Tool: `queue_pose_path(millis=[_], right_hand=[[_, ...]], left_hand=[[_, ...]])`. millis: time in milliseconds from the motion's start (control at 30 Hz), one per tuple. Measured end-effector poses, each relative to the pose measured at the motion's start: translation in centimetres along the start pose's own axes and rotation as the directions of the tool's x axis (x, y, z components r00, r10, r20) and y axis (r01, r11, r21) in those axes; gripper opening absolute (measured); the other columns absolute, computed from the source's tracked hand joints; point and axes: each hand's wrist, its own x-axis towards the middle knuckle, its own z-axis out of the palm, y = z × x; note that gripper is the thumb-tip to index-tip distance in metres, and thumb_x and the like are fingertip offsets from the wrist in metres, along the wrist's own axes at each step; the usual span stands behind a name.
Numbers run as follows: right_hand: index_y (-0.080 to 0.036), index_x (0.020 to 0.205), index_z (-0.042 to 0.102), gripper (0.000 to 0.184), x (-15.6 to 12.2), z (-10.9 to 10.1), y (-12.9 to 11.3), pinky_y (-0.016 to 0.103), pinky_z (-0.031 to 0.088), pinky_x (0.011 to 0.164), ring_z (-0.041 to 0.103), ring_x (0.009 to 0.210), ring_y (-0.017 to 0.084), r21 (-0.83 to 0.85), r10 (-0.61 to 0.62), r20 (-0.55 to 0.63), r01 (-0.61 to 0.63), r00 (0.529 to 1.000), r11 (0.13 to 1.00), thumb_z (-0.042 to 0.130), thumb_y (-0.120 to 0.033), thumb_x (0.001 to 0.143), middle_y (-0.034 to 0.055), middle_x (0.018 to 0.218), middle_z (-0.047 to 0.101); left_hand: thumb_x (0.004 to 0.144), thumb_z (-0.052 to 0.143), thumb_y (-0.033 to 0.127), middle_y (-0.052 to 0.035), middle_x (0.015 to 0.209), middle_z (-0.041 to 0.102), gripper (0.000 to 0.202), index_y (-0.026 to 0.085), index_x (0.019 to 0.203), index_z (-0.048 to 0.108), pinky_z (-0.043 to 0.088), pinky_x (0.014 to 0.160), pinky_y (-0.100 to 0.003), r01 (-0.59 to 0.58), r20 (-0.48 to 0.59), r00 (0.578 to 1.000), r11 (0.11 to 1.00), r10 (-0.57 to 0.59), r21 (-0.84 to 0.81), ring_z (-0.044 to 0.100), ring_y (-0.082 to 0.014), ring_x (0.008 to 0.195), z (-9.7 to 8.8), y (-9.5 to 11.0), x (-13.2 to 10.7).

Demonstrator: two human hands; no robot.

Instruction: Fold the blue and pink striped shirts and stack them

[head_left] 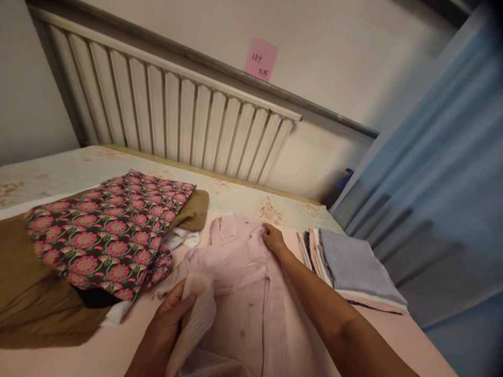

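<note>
A pale pink buttoned shirt lies spread on the pink sheet, its collar toward the wall. My left hand pinches a gathered fold of the shirt, lifted off the bed at the near left. Up by the collar, my right hand has its fingers closed on the shirt's upper right edge. Part of the near end of the shirt is bunched and runs out of view at the bottom.
Left of the shirt lies a heap with a pink floral cloth over brown garments. On the right sits a stack of folded clothes, a grey-blue one on top. Beyond are a white radiator, a pink paper note and a blue curtain.
</note>
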Motion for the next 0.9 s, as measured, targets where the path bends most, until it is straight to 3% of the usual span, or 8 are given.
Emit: queue_pose_path(millis=[200,333,500,667,900], right_hand=[[-0.017,0.122,0.062,0.046,-1.8,-0.2,-1.5,0.032,0.035,0.102,0.056,0.112,0.022,-0.079,-0.164,0.059,0.168,0.985,0.983,0.052,-0.011,0.078,0.0091,0.117,0.066],[-0.021,0.118,0.065,0.044,-2.8,-0.3,-1.4,0.032,0.038,0.103,0.055,0.114,0.021,-0.065,-0.245,0.106,0.253,0.964,0.965,0.058,-0.014,0.075,0.0063,0.118,0.067],[-0.02,0.124,0.061,0.045,-3.6,-2.8,-0.1,0.034,0.047,0.095,0.063,0.104,0.018,-0.047,-0.226,0.015,0.226,0.974,0.973,0.044,-0.016,0.083,0.0051,0.115,0.068],[-0.017,0.126,0.059,0.042,-7.7,-5.1,0.6,0.04,0.043,0.103,0.057,0.118,0.022,-0.062,-0.247,-0.043,0.244,0.968,0.968,0.042,-0.027,0.089,0.0095,0.125,0.063],[-0.013,0.139,0.046,0.054,-14.2,-1.3,0.7,0.05,0.026,0.114,0.033,0.138,0.028,-0.226,-0.414,0.14,0.436,0.899,0.871,0.051,-0.037,0.091,0.0164,0.148,0.039]], left_hand=[[0.062,0.079,0.026,-0.0009,0.085,0.076,0.072,0.025,0.129,0.054,0.052,0.056,-0.023,-0.03,-0.058,0.998,1.0,0.03,0.008,0.071,-0.0198,0.069,0.3,-0.1,0.0],[0.061,0.079,0.028,-0.0007,0.082,0.075,0.072,0.024,0.128,0.055,0.05,0.055,-0.023,-0.031,-0.062,0.998,1.0,0.031,0.005,0.068,-0.018,0.062,0.5,0.0,-0.1],[0.062,0.077,0.028,0.0012,0.075,0.074,0.07,0.024,0.128,0.054,0.051,0.055,-0.024,-0.017,-0.057,0.998,1.0,0.018,0.021,0.067,-0.0171,0.057,0.5,0.2,-0.2],[0.06,0.078,0.028,0.0014,0.079,0.074,0.071,0.025,0.127,0.054,0.051,0.056,-0.024,-0.037,-0.052,0.998,0.999,0.039,0.04,0.067,-0.0171,0.061,0.4,0.3,-0.3],[0.059,0.078,0.025,0.0035,0.08,0.074,0.071,0.027,0.126,0.054,0.053,0.057,-0.024,-0.05,-0.044,0.998,0.998,0.051,0.039,0.068,-0.0163,0.062,0.1,0.3,-0.4]])
